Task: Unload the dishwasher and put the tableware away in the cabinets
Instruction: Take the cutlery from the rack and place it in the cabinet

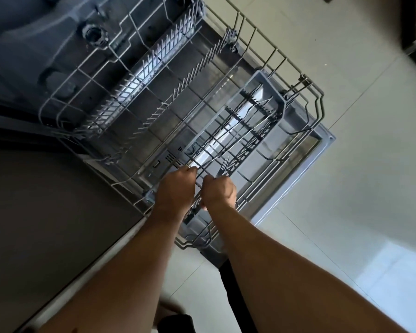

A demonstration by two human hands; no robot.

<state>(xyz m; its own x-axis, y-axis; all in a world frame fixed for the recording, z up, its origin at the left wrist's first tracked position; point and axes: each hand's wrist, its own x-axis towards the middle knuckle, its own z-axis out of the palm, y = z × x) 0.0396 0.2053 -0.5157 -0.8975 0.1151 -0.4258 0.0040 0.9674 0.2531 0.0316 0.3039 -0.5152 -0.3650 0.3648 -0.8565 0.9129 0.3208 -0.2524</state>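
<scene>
Floor tiles (346, 116), pale and glossy, fill the view from 12 through 5 o'clock. Dark cabinet front (46, 212) takes the 8 to 9 o'clock side. Between them the open dishwasher door (322, 145) slants from 11 o'clock down toward centre, with the lower wire rack (247, 37) pulled out over it. The rack's rows of plate tines hold no dishes that can be seen.

Along the rack's 3 o'clock edge lies the long grey cutlery basket (269, 85), running from about 2 o'clock down to just below centre. Several pieces of cutlery (245, 131) lie lengthwise across its dark toothed dividers; which are knives, forks or spoons is hard to tell.

Both bare forearms reach in from 6 o'clock and meet at the near end of the basket, at centre. The left hand (175, 188) is curled with its fingertips pinching thin metal handles at the basket's near end; exactly which pieces it grips is hidden by the knuckles. The right hand (220, 191), just beside it toward 3 o'clock, is clenched round a fork (223, 165), whose tines stick up past the knuckles toward 12 o'clock.
</scene>
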